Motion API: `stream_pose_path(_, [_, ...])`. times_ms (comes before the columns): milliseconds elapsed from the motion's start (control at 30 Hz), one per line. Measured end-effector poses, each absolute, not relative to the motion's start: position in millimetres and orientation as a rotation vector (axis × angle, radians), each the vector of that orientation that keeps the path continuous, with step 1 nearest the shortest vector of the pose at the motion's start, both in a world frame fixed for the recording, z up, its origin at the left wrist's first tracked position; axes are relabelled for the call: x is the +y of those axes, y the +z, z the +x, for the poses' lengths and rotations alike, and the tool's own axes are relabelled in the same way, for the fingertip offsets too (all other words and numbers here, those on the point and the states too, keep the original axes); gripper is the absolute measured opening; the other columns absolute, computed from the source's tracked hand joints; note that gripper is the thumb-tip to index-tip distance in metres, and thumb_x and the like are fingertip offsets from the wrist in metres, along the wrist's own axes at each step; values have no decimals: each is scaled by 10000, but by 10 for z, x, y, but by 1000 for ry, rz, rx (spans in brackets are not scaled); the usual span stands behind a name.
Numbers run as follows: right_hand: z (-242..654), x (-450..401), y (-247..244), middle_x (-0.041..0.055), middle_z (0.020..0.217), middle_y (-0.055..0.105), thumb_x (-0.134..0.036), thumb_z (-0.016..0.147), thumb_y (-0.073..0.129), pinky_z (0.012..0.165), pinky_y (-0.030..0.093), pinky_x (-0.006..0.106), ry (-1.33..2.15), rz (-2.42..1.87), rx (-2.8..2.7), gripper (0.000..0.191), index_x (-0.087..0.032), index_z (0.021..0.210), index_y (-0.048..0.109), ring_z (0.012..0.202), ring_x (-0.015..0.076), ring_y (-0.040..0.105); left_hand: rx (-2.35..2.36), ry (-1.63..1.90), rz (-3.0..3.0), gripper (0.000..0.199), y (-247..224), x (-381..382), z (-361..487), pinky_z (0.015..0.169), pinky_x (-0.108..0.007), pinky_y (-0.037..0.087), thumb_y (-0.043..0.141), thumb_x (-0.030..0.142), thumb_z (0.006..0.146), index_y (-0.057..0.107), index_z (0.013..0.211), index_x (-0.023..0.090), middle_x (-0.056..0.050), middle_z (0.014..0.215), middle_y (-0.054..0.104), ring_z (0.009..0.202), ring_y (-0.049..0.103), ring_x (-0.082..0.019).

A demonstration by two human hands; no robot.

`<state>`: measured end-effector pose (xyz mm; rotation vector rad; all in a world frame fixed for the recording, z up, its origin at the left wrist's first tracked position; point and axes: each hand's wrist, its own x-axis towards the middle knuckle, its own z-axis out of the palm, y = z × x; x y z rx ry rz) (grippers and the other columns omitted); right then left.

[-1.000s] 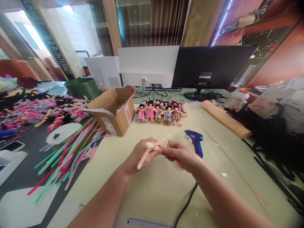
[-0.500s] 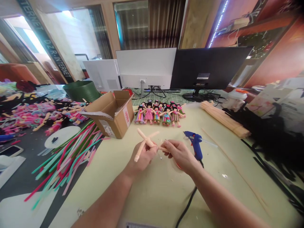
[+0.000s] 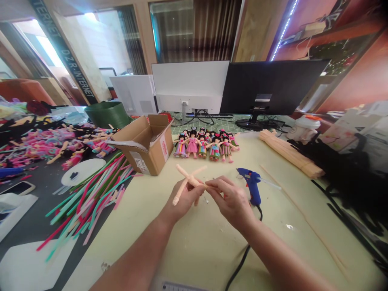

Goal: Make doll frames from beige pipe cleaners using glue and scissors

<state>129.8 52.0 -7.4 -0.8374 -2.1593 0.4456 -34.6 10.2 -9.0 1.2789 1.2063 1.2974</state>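
A beige doll body (image 3: 191,180) of twisted stems, with limbs spread, is held over the middle of the pale table (image 3: 194,242). My left hand (image 3: 183,199) grips it by the torso, thumb on top. At its right end, my right hand (image 3: 226,196) pinches a thin beige part between thumb and fingers. A blue glue gun (image 3: 253,184) lies just right of my right hand, its cable running toward the front edge. Behind my hands, several finished dolls (image 3: 202,146) in bright dresses lie in a group.
Left stand an open cardboard box (image 3: 148,155) and colored stems (image 3: 87,194); beyond are a doll pile (image 3: 36,141) and green tub (image 3: 107,114). Right lie a beige stem bundle (image 3: 289,153) and black stems (image 3: 342,173). Monitors (image 3: 189,87) stand behind; a ruler (image 3: 178,287) lies in front.
My right hand has shifted its pinch closer to my left thumb, its fingers turned more inward. A beige limb now shows below my left hand. The camera view has shifted slightly.
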Motion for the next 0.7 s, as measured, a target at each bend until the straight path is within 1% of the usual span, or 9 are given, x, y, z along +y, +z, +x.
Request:
stream_pose_path(100, [1298, 507, -49, 30, 783, 590, -249, 906, 524, 669, 424, 262, 457, -872, -2173, 126, -196, 863, 630, 739, 153, 575, 1271, 1260, 1436, 299, -47, 84, -353, 581, -252, 387, 574, 401, 830, 579, 658, 156, -13, 723, 575, 633, 505, -120])
stream_pose_path(167, [1298, 497, -30, 26, 774, 578, -246, 904, 524, 667, 410, 262, 485, -905, -2170, 125, -192, 830, 610, 739, 153, 565, 1342, 1266, 1536, 275, -21, 64, -353, 610, -251, 382, 567, 393, 842, 614, 694, 165, -13, 740, 588, 680, 519, -129])
stream_pose_path(300, [1294, 485, 1, 11, 757, 568, -231, 892, 532, 640, 379, 258, 592, -986, -2158, 130, -194, 772, 566, 720, 145, 546, 1392, 1307, 1629, 230, -1, 38, -351, 655, -244, 394, 568, 388, 846, 650, 784, 183, -18, 845, 607, 764, 540, -139])
stream_pose_path(400, [1291, 489, 6, 0, 750, 574, -224, 887, 525, 629, 366, 256, 702, -1011, -2149, 151, -193, 741, 549, 700, 137, 531, 1371, 1265, 1631, 256, -8, 40, -353, 622, -239, 381, 548, 385, 859, 634, 738, 177, -17, 823, 610, 745, 541, -134])
stream_pose_path(500, [1288, 506, 2, -16, 702, 572, -238, 882, 522, 600, 360, 247, 861, -1048, -2107, 163, -193, 731, 563, 659, 126, 511, 1296, 1259, 1575, 284, -26, 50, -348, 620, -242, 385, 535, 374, 868, 605, 691, 163, -18, 773, 599, 712, 537, -127])
stream_pose_path(567, [1286, 525, 5, -22, 690, 587, -247, 878, 524, 597, 368, 239, 1019, -1044, -2069, 166, -192, 735, 588, 654, 121, 514, 1219, 1270, 1484, 263, -42, 60, -339, 602, -244, 395, 539, 368, 864, 594, 717, 157, -15, 749, 581, 660, 521, -116])
stream_pose_path(633, [1284, 545, 13, -19, 721, 621, -252, 879, 516, 624, 387, 234, 1167, -995, -2033, 177, -189, 746, 614, 678, 118, 530, 1144, 1284, 1383, 238, -54, 71, -332, 554, -239, 393, 545, 370, 858, 584, 764, 154, -13, 743, 571, 611, 501, -105])
stream_pose_path(700, [1284, 562, 22, -11, 762, 646, -258, 888, 496, 654, 401, 234, 1246, -950, -2006, 193, -187, 777, 637, 710, 120, 542, 1091, 1313, 1307, 230, -61, 80, -330, 531, -234, 393, 545, 370, 857, 569, 788, 152, -18, 744, 578, 606, 504, -106])
